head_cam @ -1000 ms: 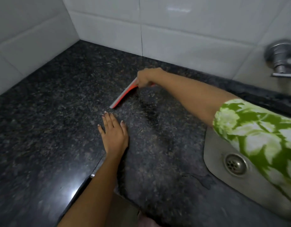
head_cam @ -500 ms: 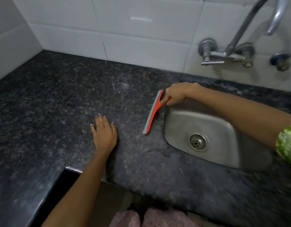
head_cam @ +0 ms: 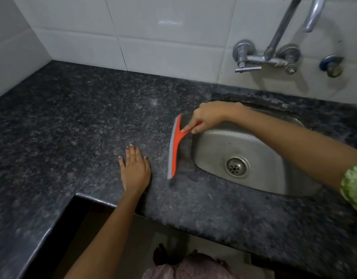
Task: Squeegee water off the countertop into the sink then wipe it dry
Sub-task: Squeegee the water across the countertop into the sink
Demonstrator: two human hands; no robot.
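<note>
The orange, grey-bladed squeegee (head_cam: 174, 147) lay blade-down on the counter (head_cam: 73, 121) beside the sink's (head_cam: 260, 158) left rim, handle gripped by the right hand (head_cam: 208, 115); left hand (head_cam: 135, 170) rested flat, fingers spread, nearby

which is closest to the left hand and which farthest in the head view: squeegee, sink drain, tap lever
From the left hand, flat on the countertop:
1. squeegee, just to its right, blade on the counter beside the sink edge.
2. sink drain, farther right, at the bottom of the basin.
3. tap lever, on the wall, up and to the right.
</note>
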